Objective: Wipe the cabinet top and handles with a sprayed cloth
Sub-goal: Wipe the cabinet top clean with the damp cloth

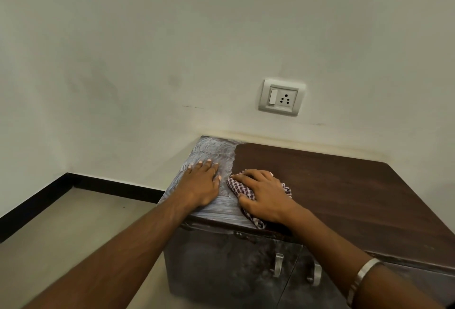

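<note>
Both hands on the cabinet top point(332, 185).
Right hand point(264, 194) presses the cloth point(242, 189) beneath it, fingers seemingly curled; left hand point(200, 181) lies flat beside it.

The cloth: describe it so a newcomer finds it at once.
Start at the dark brown cabinet top below the wall socket. Near its front left, where the streaky whitish patch meets the dark wood, the right hand grips the cloth. It is the only fabric there, with a small purple-and-white pattern, one end trailing over the front edge.
</note>
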`<act>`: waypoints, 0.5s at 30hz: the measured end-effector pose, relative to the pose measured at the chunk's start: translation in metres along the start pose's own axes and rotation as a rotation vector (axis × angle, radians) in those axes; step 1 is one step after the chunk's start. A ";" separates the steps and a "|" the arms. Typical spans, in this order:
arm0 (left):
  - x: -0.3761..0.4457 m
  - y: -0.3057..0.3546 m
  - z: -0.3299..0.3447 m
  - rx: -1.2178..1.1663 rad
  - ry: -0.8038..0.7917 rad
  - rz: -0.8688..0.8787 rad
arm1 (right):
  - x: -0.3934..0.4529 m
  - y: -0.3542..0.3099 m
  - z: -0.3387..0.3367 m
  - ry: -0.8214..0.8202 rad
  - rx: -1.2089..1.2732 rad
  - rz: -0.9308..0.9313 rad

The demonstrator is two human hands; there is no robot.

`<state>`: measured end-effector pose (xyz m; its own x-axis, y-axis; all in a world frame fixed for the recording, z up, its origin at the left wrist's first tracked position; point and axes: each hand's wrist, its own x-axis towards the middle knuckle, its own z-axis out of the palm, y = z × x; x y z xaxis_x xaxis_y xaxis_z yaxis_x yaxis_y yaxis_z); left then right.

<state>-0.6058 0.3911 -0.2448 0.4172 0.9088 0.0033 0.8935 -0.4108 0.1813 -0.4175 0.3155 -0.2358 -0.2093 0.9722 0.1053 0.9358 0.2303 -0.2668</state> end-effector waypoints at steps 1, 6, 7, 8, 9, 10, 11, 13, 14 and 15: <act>-0.002 0.000 0.000 -0.001 -0.005 0.001 | -0.005 -0.002 0.001 0.001 0.009 -0.017; -0.012 0.000 -0.003 -0.006 -0.020 0.002 | -0.029 0.010 -0.006 -0.005 0.007 -0.043; -0.014 0.000 -0.003 -0.008 -0.020 0.000 | -0.029 0.011 -0.008 -0.006 0.000 -0.027; -0.015 0.000 -0.003 -0.009 -0.022 0.000 | -0.027 0.012 -0.008 -0.005 -0.007 -0.006; -0.017 0.000 -0.004 -0.008 -0.024 0.000 | -0.025 0.010 -0.008 -0.002 -0.011 0.014; -0.018 0.000 -0.004 -0.009 -0.026 -0.001 | -0.022 0.007 -0.007 0.001 -0.013 0.029; -0.020 0.001 -0.004 -0.013 -0.029 -0.003 | -0.021 0.002 -0.005 0.004 -0.014 0.037; -0.022 0.002 -0.003 -0.017 -0.029 -0.010 | -0.022 -0.006 0.000 0.012 -0.009 0.013; -0.023 0.002 -0.003 -0.013 -0.029 -0.011 | -0.025 -0.010 0.002 0.014 -0.001 -0.010; -0.024 0.003 -0.004 -0.011 -0.030 -0.014 | -0.029 -0.012 0.003 0.015 0.007 -0.034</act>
<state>-0.6136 0.3688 -0.2409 0.4098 0.9117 -0.0285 0.8973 -0.3973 0.1924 -0.4233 0.2845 -0.2389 -0.2369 0.9630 0.1288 0.9263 0.2639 -0.2691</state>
